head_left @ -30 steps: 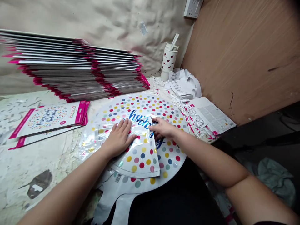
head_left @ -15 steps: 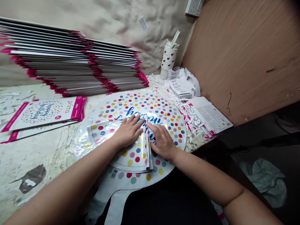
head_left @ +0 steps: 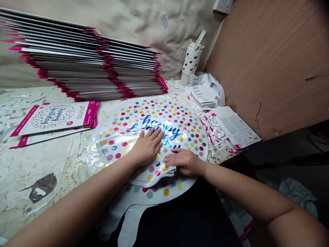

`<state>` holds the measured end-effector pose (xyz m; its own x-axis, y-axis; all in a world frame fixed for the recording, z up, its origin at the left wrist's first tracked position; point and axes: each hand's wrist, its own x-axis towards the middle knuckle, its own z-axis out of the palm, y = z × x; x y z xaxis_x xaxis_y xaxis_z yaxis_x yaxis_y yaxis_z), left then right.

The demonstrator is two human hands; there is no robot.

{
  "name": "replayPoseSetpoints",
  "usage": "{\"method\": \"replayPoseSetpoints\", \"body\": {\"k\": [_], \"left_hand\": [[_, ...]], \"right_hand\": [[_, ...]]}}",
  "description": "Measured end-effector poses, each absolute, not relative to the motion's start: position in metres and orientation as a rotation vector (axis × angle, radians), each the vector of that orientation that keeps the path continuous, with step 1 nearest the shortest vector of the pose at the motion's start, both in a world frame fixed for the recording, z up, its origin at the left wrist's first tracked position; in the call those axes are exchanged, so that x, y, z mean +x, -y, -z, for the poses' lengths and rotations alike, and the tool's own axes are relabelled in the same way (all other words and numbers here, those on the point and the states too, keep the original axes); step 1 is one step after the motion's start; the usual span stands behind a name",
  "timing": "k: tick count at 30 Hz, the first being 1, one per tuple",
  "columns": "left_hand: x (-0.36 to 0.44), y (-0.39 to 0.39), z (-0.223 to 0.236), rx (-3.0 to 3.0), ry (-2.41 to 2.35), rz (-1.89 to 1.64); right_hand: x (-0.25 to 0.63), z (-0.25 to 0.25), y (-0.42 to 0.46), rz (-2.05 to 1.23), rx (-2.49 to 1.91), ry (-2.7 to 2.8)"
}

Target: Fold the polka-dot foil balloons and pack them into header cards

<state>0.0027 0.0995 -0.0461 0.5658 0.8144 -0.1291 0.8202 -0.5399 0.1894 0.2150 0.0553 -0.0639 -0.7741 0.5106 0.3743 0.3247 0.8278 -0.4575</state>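
Flat, round foil balloons (head_left: 190, 128) with coloured dots and blue "happy birthday" lettering lie one over another at the table's front edge. The top foil balloon (head_left: 151, 175) is folded over, its creased edge facing right. My left hand (head_left: 147, 145) lies flat on this fold, fingers stretched toward the lettering. At the creased edge, my right hand (head_left: 186, 163) has its fingers bent over the foil, gripping it, and the edge curls up there; its thumb is hidden. A pale balloon neck (head_left: 131, 223) hangs over the table edge toward me.
A leaning stack of pink-edged card packs (head_left: 97, 68) stands against the wall. Printed packs (head_left: 56, 118) lie left. At the right are a heart-patterned tumbler (head_left: 191, 63), label sheets (head_left: 203, 94), paper scraps (head_left: 213, 128), a printed card pile (head_left: 238, 127) and a brown board (head_left: 269, 68).
My right hand has moved down along the fold and turned sideways, and the creased edge now curls up under it. My left hand stays flat on the foil. The view has shifted slightly.
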Motion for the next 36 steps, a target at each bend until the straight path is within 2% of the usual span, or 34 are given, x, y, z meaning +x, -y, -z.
{"method": "replayPoseSetpoints", "body": {"k": [5,9,11,13,15,16,18,21,23,25,27,29,33,36], "left_hand": [[-0.062,-0.085,0.055,2.57,-1.323,0.087],[-0.148,-0.069,0.057,2.621,-1.418,0.045],[-0.168,-0.06,0.047,2.538,-1.587,-0.111],[-0.162,-0.049,0.033,2.415,-1.881,-0.478],[-0.136,-0.034,0.024,2.414,-1.979,-0.884],[-0.119,-0.025,0.023,2.541,-1.798,-0.947],[-0.085,-0.01,0.032,2.773,-1.468,-0.708],[-0.057,0.003,0.058,2.815,-1.553,-0.425],[-0.054,0.004,0.072,2.757,-1.618,-0.301],[-0.059,0.003,0.078,2.722,-1.617,-0.236],[-0.063,0.003,0.077,2.711,-1.604,-0.224],[-0.064,0.003,0.073,2.687,-1.596,-0.211],[-0.058,0.0,0.062,2.577,-1.606,-0.14],[-0.052,-0.007,0.052,2.465,-1.683,-0.101]], "right_hand": [[0.205,0.034,-0.088,-0.972,-1.308,2.282],[0.178,0.012,-0.121,-1.138,-1.487,2.303],[0.163,0.01,-0.132,-1.14,-1.55,2.364],[0.152,0.013,-0.14,-1.135,-1.625,2.393],[0.145,0.018,-0.147,-1.131,-1.695,2.399],[0.144,0.02,-0.149,-1.122,-1.729,2.404],[0.143,0.02,-0.153,-1.085,-1.785,2.417],[0.14,0.013,-0.145,-0.95,-1.891,2.414],[0.136,0.008,-0.127,-0.72,-1.923,2.39],[0.13,0.01,-0.102,-0.402,-1.668,2.516],[0.126,0.019,-0.081,-0.102,-1.212,2.717],[0.126,0.032,-0.071,0.103,-0.933,2.84],[0.138,0.038,-0.073,0.345,-0.961,2.816],[0.15,0.025,-0.06,0.39,-0.643,2.704]]}}
